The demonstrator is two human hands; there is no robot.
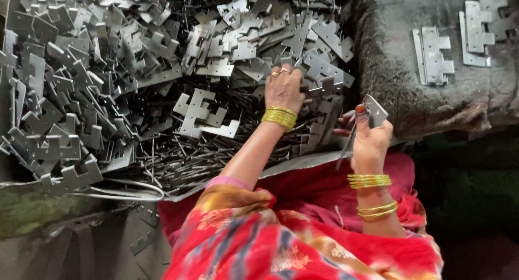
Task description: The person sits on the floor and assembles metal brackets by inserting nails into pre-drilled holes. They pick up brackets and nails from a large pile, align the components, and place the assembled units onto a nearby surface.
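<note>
My left hand (283,88) reaches into a big heap of grey metal hinge leaves (108,69), its fingers curled down on pieces in the pile, so what it grips is hidden. My right hand (368,142) is raised near the edge of a dark cushion and pinches a small metal hinge leaf (374,110) together with a thin steel pin (346,147) that hangs down from it. Both wrists wear yellow bangles. A layer of long thin pins (178,155) lies under the hinge leaves.
A dark worn cushion (411,85) at the right carries several assembled hinges (432,55) and more at the top right (478,28). Red patterned cloth (303,242) covers my lap at the bottom. A bent wire (124,191) lies at the heap's near edge.
</note>
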